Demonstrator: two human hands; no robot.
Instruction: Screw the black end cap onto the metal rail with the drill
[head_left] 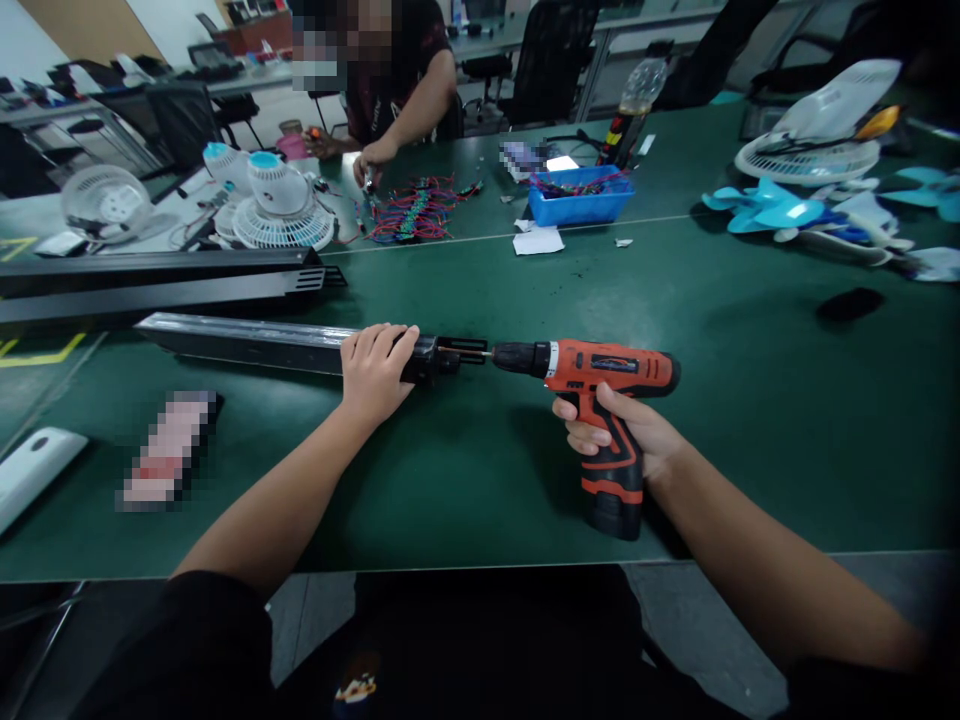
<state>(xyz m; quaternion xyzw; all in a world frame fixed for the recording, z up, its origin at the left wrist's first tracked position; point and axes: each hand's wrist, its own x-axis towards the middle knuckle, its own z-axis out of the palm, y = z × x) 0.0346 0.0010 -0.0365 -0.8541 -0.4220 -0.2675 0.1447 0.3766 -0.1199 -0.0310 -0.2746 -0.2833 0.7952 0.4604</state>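
Note:
My right hand (622,425) is wrapped round the handle of an orange and black cordless drill (611,368), which points left. From its black chuck a thin bit (472,351) reaches to the slotted end of a long black metal housing (255,345). Whether the bit touches a screw there cannot be made out. Lying across the housing near that end, my left hand (377,372) grips it from above, thumb on the near side. The housing rests lengthwise on the green table (465,480).
More long black housings (165,285) lie behind at left. A phone (172,450) and a white case (37,470) are near left. Across the table, a person's hand (375,160) works by wired circuit boards (416,210). A blue bin (581,200), bottle (630,110) and fan parts (810,165) stand farther back.

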